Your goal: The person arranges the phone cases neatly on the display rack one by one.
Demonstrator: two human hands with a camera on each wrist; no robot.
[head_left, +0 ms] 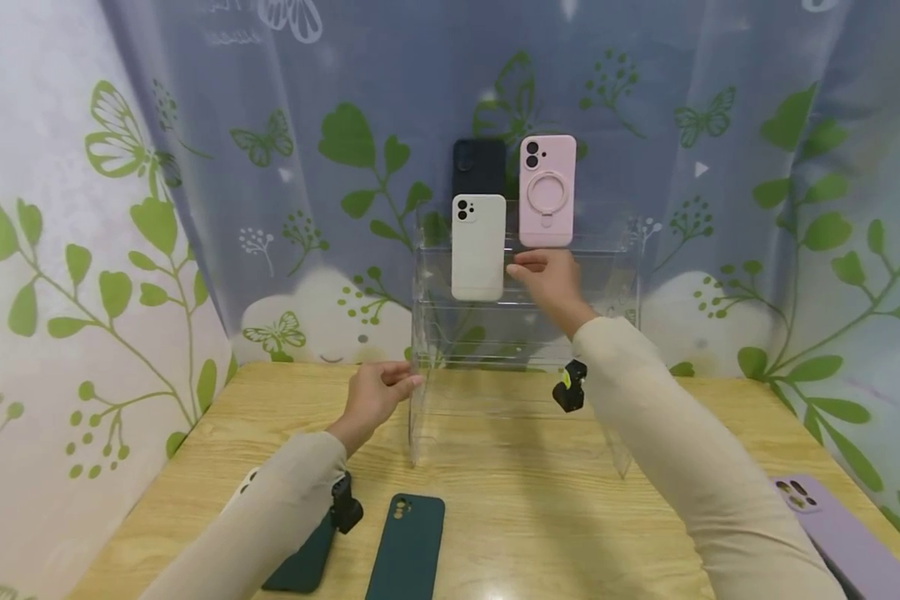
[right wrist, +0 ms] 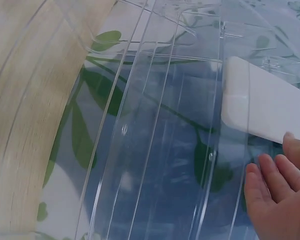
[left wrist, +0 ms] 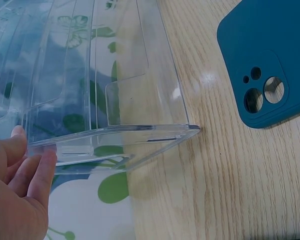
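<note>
Placement of the white case (head_left: 478, 258) at twelve o'clock looks done; left hand (head_left: 375, 392) pinches the clear rack (head_left: 525, 362), right hand (head_left: 551, 279) hovers empty, fingers loose; next likely calls for the teal case (head_left: 407, 550) near six o'clock.

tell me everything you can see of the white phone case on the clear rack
The white phone case looks smooth, matte and plastic or silicone-like, with rounded corners and dark round camera openings at its upper left. It stands nearly upright, back outward, on a tier of the clear rack, just below the black phone case in the head view. The right hand is beside its lower right edge; whether they touch is unclear.
</note>
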